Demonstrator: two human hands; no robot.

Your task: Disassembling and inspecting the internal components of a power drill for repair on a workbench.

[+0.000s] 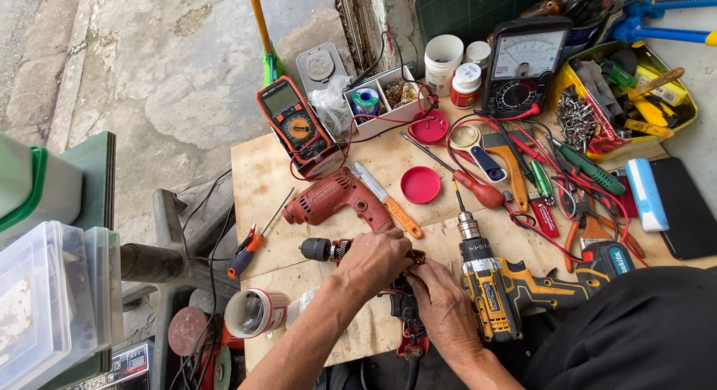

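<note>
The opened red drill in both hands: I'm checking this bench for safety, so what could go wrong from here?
Three risks:
1. The left hand and right hand grip the red drill at the bench edge; it might slip off.
2. The yellow cordless drill lies beside the right hand, bit fitted; a knuckle could catch it.
3. Red meter leads tangle among tools and may snag.

The person's left hand (377,261) and right hand (442,304) are bare, without gloves or rings. Both forearms are uncovered, with no sleeves. A black garment (635,334) covers the body at the lower right.
</note>
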